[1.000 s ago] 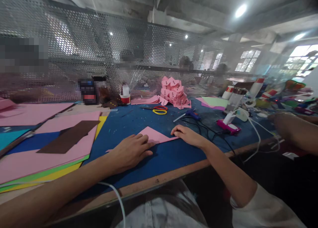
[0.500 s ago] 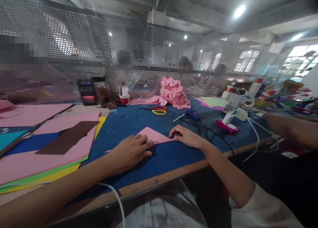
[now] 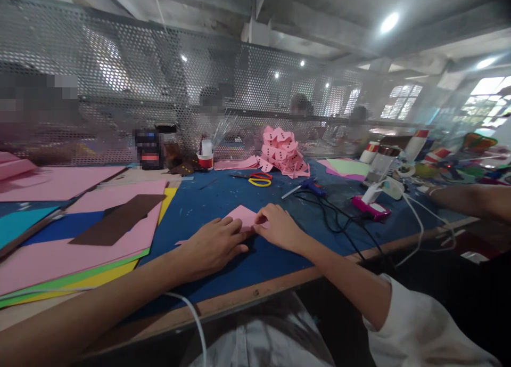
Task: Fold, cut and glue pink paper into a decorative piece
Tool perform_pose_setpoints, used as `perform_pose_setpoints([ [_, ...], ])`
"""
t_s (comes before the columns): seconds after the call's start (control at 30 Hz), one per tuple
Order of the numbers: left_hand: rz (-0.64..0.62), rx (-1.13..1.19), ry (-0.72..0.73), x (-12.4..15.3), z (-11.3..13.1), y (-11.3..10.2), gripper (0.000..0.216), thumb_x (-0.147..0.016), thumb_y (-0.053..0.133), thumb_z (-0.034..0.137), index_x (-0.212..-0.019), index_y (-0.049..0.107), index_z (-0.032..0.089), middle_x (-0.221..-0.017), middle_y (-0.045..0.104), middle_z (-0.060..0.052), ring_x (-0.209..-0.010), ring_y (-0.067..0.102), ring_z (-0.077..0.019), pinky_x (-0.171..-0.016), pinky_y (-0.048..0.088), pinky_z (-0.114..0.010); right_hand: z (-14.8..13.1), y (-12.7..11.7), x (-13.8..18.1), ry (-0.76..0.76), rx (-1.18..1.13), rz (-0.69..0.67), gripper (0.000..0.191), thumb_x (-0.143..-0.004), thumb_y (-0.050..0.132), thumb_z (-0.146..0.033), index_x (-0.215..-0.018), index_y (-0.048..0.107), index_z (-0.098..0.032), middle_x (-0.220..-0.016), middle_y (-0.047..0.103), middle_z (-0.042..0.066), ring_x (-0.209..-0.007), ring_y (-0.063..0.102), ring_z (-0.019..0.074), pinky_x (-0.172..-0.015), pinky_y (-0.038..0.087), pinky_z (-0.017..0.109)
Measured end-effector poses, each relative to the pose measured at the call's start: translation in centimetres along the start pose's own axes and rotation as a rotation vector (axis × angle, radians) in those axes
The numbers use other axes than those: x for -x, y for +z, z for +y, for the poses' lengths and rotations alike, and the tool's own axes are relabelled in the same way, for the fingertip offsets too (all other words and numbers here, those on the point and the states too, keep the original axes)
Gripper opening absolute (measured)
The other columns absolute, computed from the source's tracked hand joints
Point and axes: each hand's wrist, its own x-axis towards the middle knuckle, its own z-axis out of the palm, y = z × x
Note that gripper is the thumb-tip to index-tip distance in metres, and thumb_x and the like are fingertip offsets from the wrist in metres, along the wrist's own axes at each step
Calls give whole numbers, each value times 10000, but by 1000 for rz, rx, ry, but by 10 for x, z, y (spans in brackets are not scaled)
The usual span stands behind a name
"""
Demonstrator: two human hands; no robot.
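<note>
A folded piece of pink paper (image 3: 243,213) lies on the blue tabletop in front of me, its peak pointing away. My left hand (image 3: 217,244) rests flat across its left part, fingers stretched out and covering much of it. Curled over the right part, my right hand (image 3: 277,226) has thumb and forefinger together on the paper's edge, close to the left fingertips. The paper beneath both hands is hidden.
Coloured sheets (image 3: 112,260) with a brown strip (image 3: 120,220) lie at left. Beyond my hands are scissors (image 3: 259,181), a pile of pink folded papers (image 3: 281,148) and a blue glue gun (image 3: 311,186). A magenta device (image 3: 371,208) and cables lie at right, near another person's arm (image 3: 471,201).
My right hand has moved left along the paper's lower edge, from its right corner to near my left fingers. My left hand stays in place on the paper.
</note>
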Motion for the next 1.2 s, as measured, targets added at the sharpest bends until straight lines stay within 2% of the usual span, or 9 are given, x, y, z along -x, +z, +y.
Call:
perform_pose_setpoints([
  [0.13, -15, 1, -9, 1, 0, 0, 375, -1054, 350, 410, -1273, 586, 218, -1035, 599, -83, -869, 563, -235, -751, 424, -379, 2, 5, 2, -6, 31, -4, 115, -890, 663, -277, -985, 650, -214, -1099, 626, 44, -1044, 548, 211, -865, 375, 357],
  [0.43, -15, 27, -39, 4, 1, 2, 385, -1049, 371, 417, -1365, 521, 256, -1062, 607, -77, -916, 565, -237, -783, 435, -378, 16, 3, 13, 2, 53, 13, 201, -924, 621, -285, -1118, 623, -234, -1228, 593, 58, -1161, 495, 247, -946, 367, 413],
  [0.67, 7, 93, -72, 12, 1, 1, 394, -1042, 408, 405, -1388, 522, 253, -1093, 611, -78, -957, 567, -238, -834, 447, -382, 29, -1, 18, 15, 48, -1, 305, -925, 564, -203, -1227, 593, -238, -1320, 566, 81, -1218, 463, 278, -995, 364, 471],
  [0.9, 22, 138, -115, 28, 3, 0, 394, -1048, 391, 415, -1363, 548, 238, -1193, 600, -91, -1054, 568, -248, -904, 431, -401, 55, -5, 26, 60, 33, 42, 358, -907, 527, -135, -1243, 591, -242, -1327, 565, 82, -1243, 455, 280, -1029, 361, 493],
  [1.0, 34, 155, -121, 32, 4, -2, 391, -1045, 405, 415, -1365, 550, 244, -1213, 598, -89, -1069, 563, -247, -916, 427, -399, 51, -10, 29, 61, 45, 87, 356, -891, 530, -107, -1211, 605, -241, -1303, 575, 86, -1237, 462, 286, -1007, 378, 490],
  [1.07, 45, 171, -121, 33, 4, -2, 375, -1045, 416, 397, -1352, 560, 238, -1202, 602, -87, -1059, 564, -242, -908, 431, -392, 38, -13, 28, 0, 75, 163, 359, -862, 540, -66, -1167, 625, -235, -1273, 586, 87, -1224, 468, 285, -998, 382, 473],
  [1.13, 55, 185, -121, 32, 4, -2, 348, -1046, 422, 370, -1315, 587, 224, -1180, 609, -89, -1032, 568, -233, -896, 436, -385, 19, -15, 23, -135, 91, 222, 317, -867, 546, -61, -1119, 647, -224, -1221, 604, 89, -1189, 489, 273, -1016, 375, 449],
  [1.2, 59, 191, -126, 31, 5, -3, 325, -1046, 424, 357, -1260, 618, 210, -1155, 614, -91, -1007, 571, -230, -890, 441, -384, 2, -12, 16, -315, 17, 139, 294, -911, 490, -52, -1071, 671, -219, -1118, 633, 72, -1074, 555, 216, -976, 419, 367],
])
